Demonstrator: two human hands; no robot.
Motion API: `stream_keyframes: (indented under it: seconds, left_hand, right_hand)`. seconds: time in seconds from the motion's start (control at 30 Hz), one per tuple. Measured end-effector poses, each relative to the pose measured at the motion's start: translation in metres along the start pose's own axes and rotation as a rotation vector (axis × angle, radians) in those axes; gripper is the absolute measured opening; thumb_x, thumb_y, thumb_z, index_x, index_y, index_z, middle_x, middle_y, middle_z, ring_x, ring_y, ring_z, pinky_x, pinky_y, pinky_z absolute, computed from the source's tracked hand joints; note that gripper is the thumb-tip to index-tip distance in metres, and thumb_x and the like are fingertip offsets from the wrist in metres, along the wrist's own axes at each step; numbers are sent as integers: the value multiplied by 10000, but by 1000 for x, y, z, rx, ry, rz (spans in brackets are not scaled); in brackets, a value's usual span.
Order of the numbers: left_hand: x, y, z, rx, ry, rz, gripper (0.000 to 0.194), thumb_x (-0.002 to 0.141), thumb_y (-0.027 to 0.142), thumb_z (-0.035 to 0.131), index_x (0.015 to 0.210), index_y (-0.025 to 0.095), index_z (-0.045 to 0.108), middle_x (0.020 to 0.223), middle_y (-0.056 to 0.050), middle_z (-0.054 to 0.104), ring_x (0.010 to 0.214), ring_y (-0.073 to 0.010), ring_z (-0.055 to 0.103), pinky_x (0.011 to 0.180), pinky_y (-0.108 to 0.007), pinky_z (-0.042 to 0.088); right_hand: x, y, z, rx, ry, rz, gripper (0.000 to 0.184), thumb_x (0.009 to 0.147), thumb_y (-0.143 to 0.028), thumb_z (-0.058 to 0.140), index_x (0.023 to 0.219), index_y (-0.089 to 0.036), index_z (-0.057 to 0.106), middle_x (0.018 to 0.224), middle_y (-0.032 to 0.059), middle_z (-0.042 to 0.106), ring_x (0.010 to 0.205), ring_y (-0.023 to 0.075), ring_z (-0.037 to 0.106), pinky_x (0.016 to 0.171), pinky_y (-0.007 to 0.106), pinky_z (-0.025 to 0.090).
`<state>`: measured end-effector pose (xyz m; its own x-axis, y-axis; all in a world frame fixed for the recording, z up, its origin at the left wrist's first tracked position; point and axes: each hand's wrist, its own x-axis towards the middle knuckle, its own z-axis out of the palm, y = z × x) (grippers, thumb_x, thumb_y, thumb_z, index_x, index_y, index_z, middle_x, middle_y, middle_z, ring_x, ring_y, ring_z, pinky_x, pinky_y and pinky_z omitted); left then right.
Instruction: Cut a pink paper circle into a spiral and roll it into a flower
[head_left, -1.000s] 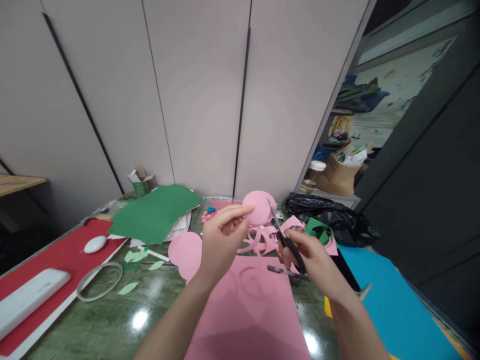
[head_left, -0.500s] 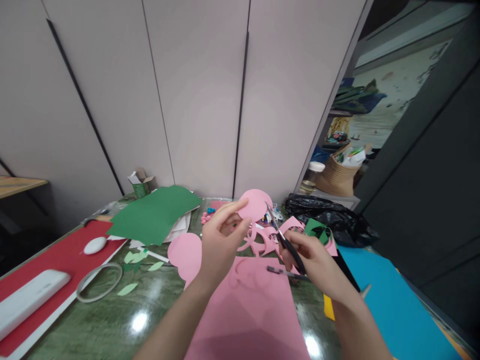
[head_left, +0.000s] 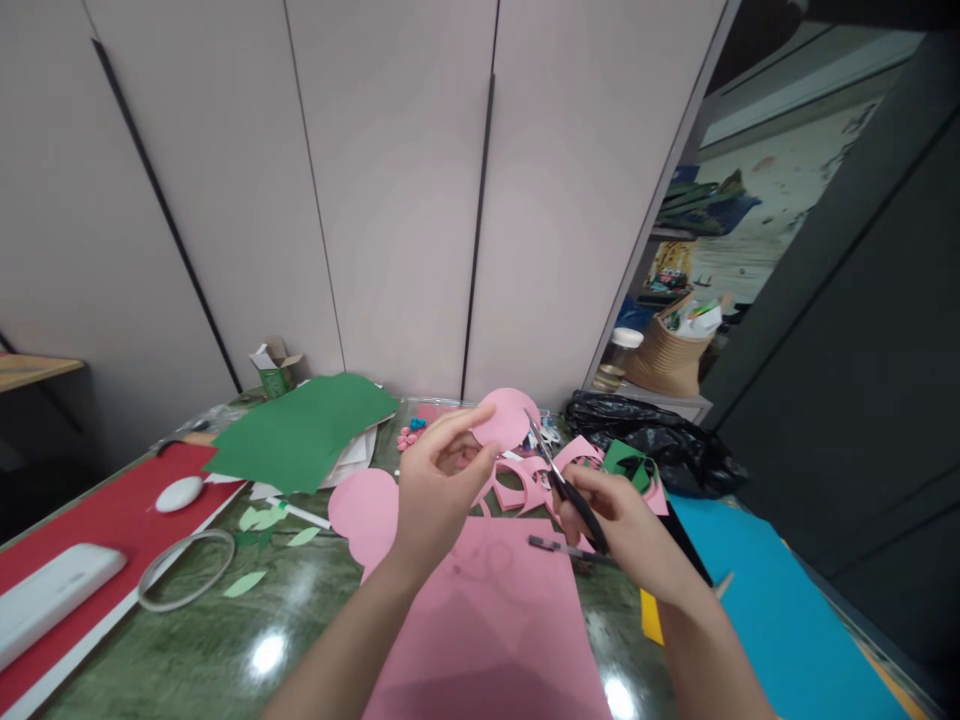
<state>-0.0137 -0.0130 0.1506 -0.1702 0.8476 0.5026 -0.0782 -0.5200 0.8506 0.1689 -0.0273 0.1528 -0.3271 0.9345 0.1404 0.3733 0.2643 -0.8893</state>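
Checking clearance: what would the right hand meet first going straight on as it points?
Probably the pink disc, met by the scissors in the right hand; their tips overlap its edge here, though depth is unclear.

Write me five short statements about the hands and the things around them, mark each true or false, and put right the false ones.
1. The right hand holds scissors. True.
2. The left hand holds a green paper leaf. False: the left hand holds a pink paper disc.
3. A large pink sheet lies on the table. True.
4. The white rounded object rests on the blue sheet. False: the white rounded object rests on the red sheet, on the person's left.
5. The black plastic bag lies farther from the person than the blue sheet. True.
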Motion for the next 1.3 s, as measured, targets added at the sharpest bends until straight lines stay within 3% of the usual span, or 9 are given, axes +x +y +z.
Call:
stream_keyframes:
  seconds: [0.37,0.57,0.77,0.9,1.13,1.3]
  left_hand:
    - [2,1,-3,-10,-119,-42,320,713,179,625,1032,188,645,715,-2,559,605,-76,515,579,-203,481]
    - [1,4,-4,-2,-101,-20,315,717,158,617,1027,207,648,739,3,570,620,-68,525,594,-190,486]
    - [2,5,-5,6,-102,-15,317,716,162,618,1026,212,653,957,-45,614,651,-74,553,617,-211,510]
    - [2,4,-6,15,-100,-5,307,718,165,620,1021,204,655,855,-35,639,659,-88,569,647,-229,522]
    - [4,4,-9,77,-76,80,171,738,159,609,869,215,704,892,-37,675,822,-121,613,724,-223,515]
    - [6,4,-10,58,-44,60,203,736,159,610,910,217,696,938,-44,673,820,-120,614,720,-227,521]
  right_hand:
    - [1,2,-2,19,-8,-28,154,800,-197,470,649,-183,440,575,-36,504,549,98,440,532,219,326]
    - [3,0,2,48,-21,-24,126,803,-159,454,680,-180,462,564,-40,492,549,97,434,535,218,328]
    - [2,2,1,35,-30,-14,156,810,-147,454,658,-185,443,589,-40,503,559,91,437,529,211,320]
    - [0,1,-1,14,-15,-21,186,797,-162,480,626,-187,412,581,-41,494,556,89,423,529,207,323]
    - [0,3,-5,-68,-11,-6,177,806,-219,465,634,-184,445,567,-37,476,546,97,426,516,216,318]
    - [-1,3,-7,-101,-3,-4,241,813,-266,481,596,-183,419,557,-38,468,536,92,405,499,213,307]
